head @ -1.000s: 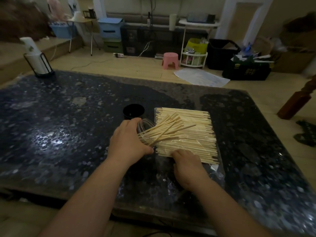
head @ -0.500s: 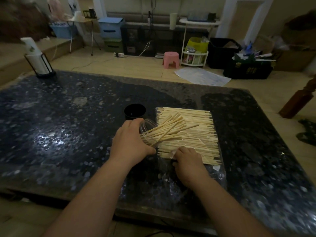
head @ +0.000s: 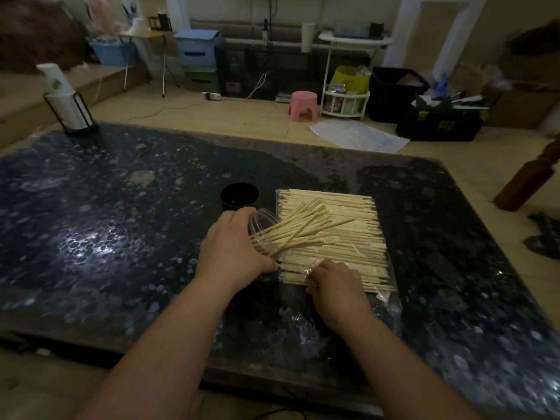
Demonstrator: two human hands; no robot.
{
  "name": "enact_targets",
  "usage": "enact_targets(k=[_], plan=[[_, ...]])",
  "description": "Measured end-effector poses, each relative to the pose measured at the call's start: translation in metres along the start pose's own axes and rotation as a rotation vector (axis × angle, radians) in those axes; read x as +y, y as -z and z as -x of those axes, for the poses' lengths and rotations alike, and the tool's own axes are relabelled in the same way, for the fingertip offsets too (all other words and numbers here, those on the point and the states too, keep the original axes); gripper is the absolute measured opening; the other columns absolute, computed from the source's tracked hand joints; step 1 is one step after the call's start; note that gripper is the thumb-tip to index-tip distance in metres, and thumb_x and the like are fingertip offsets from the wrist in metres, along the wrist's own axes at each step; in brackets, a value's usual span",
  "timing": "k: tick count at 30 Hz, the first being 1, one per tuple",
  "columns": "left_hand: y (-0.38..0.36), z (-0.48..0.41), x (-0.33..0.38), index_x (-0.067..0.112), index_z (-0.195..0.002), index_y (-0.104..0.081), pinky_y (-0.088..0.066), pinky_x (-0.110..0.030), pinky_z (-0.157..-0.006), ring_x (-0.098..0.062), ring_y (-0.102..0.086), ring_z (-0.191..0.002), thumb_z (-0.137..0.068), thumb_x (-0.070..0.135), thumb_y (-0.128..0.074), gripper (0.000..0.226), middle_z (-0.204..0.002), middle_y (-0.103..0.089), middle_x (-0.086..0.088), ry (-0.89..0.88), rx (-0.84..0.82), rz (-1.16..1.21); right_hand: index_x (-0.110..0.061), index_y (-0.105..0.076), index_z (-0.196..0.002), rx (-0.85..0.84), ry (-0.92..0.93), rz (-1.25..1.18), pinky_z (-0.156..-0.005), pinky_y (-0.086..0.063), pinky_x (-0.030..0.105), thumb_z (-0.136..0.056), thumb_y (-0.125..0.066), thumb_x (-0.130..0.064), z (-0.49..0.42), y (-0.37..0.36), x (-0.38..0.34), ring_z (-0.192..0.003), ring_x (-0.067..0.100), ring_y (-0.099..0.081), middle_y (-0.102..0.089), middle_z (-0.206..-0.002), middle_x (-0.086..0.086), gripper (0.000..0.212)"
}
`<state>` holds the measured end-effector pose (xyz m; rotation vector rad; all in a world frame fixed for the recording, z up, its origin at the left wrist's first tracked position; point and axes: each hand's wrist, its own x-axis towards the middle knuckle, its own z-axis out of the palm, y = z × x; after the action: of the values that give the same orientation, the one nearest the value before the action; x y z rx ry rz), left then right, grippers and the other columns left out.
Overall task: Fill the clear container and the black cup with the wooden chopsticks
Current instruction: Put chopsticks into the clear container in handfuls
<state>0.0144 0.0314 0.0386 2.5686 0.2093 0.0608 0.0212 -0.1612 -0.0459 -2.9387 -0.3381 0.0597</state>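
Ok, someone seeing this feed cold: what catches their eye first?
The flat bed of pale wooden chopsticks on clear wrap, mid-table, right hand at its near edge. Just left, the left hand grips the tilted clear plastic container, chopsticks fanning from its mouth. Behind it stands the round black cup, nothing sticking out.

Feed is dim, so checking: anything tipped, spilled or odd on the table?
The round clear plastic container lies tilted in the left hand, its mouth facing right, thin wooden chopsticks fanning out crookedly. The round black cup stands upright with none sticking out. Nothing spilled.
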Motion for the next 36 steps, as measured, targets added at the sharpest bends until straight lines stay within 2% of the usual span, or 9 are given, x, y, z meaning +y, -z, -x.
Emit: enact_targets(k=[9,16,27,32,36], plan=[[-0.0006,0.0006,0.0014,0.03,-0.15,-0.037,-0.04,-0.043,-0.11,-0.024,-0.041,-0.134,-0.058,0.04,-0.093,0.109,-0.142,-0.043,0.001,-0.003,0.0,-0.004,-0.029,-0.065,-0.123,0.003,0.013,0.0,-0.09,-0.037,0.035,-0.097,-0.054,-0.038,0.001,0.0007,0.0013,-0.113,0.025,-0.05,-0.059,-0.122,-0.004,0.03],[-0.0009,0.0017,0.0027,0.029,-0.15,-0.037,-0.04,-0.041,-0.109,-0.023,-0.041,-0.134,-0.059,0.039,-0.093,0.107,-0.143,-0.043,0.002,-0.014,-0.002,-0.003,-0.032,-0.062,-0.125,-0.009,-0.008,0.004,-0.09,-0.035,0.037,-0.099,-0.049,-0.037,0.0016,-0.0009,0.0011,-0.113,0.025,-0.05,-0.058,-0.121,-0.004,0.029],[-0.0004,0.0009,0.0029,0.029,-0.151,-0.036,-0.039,-0.041,-0.11,-0.024,-0.04,-0.134,-0.06,0.038,-0.092,0.107,-0.143,-0.042,0.0,-0.006,-0.02,0.011,-0.023,-0.056,-0.11,-0.105,0.0,-0.037,-0.089,-0.037,0.037,-0.095,-0.056,-0.028,0.0,-0.0004,0.0018,-0.111,0.026,-0.051,-0.057,-0.117,0.001,0.015],[-0.0007,0.0021,0.0029,0.029,-0.151,-0.036,-0.038,-0.04,-0.109,-0.024,-0.04,-0.135,-0.061,0.038,-0.092,0.107,-0.143,-0.042,0.001,-0.013,-0.013,0.017,-0.018,-0.053,-0.122,-0.157,0.006,0.073,-0.091,-0.039,0.039,-0.098,-0.051,-0.024,0.0028,0.0013,-0.0004,-0.113,0.029,-0.052,-0.057,-0.123,0.007,0.025],[-0.0001,0.0027,0.0034,0.029,-0.151,-0.036,-0.038,-0.04,-0.109,-0.023,-0.04,-0.135,-0.06,0.039,-0.092,0.107,-0.143,-0.042,0.001,-0.007,-0.016,0.018,-0.013,-0.05,-0.125,-0.156,-0.004,0.15,-0.092,-0.039,0.039,-0.1,-0.046,-0.024,0.0092,0.0022,-0.0008,-0.113,0.031,-0.051,-0.053,-0.125,0.01,0.028]])
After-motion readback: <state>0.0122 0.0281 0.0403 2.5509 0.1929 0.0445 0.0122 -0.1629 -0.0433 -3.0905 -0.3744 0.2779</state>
